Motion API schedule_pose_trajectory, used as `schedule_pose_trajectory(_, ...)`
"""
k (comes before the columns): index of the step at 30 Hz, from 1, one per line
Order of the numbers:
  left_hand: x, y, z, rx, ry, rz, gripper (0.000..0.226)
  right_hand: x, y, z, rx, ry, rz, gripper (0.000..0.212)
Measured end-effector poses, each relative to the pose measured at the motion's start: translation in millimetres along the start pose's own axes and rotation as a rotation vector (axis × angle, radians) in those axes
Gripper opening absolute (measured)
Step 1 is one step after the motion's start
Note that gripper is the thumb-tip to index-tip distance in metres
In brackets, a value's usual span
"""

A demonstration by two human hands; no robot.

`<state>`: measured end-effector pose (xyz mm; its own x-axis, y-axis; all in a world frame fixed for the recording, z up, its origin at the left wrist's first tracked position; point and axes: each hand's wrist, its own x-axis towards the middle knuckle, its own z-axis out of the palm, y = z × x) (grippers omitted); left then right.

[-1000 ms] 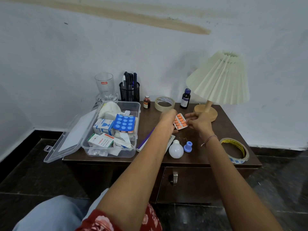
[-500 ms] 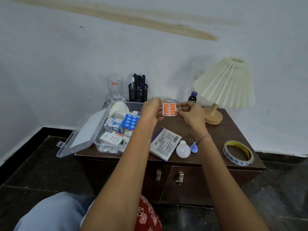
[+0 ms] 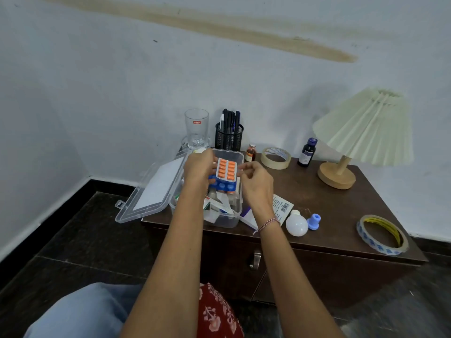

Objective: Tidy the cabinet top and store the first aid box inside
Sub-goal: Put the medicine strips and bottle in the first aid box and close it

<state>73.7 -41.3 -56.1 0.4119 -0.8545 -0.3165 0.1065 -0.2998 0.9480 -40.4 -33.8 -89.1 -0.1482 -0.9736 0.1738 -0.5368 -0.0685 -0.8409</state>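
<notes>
The clear plastic first aid box (image 3: 227, 222) stands open at the left end of the brown cabinet top (image 3: 341, 203), its lid (image 3: 151, 191) hanging off the left side. Cartons, papers and a blue blister strip (image 3: 223, 185) fill it. Just above them is an orange blister strip (image 3: 227, 170). My left hand (image 3: 199, 167) pinches its left edge, and my right hand (image 3: 258, 189) has its fingertips at the right edge.
A white and purple carton (image 3: 280, 206), a bulb (image 3: 296, 224), a blue cap (image 3: 314, 222) and a tape roll (image 3: 382, 234) lie near the front. Glass (image 3: 196, 128), pen holder (image 3: 229, 137), small brown bottle (image 3: 251, 153), tan tape (image 3: 275, 158), dark bottle (image 3: 308, 152) and lamp (image 3: 363, 128) stand behind.
Both hands carried the orange blister strip left from the middle of the cabinet top to above the open box. The strip turned from lying crosswise to upright.
</notes>
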Motion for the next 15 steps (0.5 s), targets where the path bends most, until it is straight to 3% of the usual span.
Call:
schedule_pose_trajectory(9, 6.4, -9.6, -1.9, 0.377, 0.117, 0.132, 0.045, -6.9, 10.0, 22.6, -0.215, 0.028, -0.034, 0.021)
schedule_pose_trajectory(15, 7.4, -8.6, 2.8, 0.638, 0.253, 0.211, 0.037, -10.6, 9.2, 22.5, -0.277, 0.032, -0.097, 0.023)
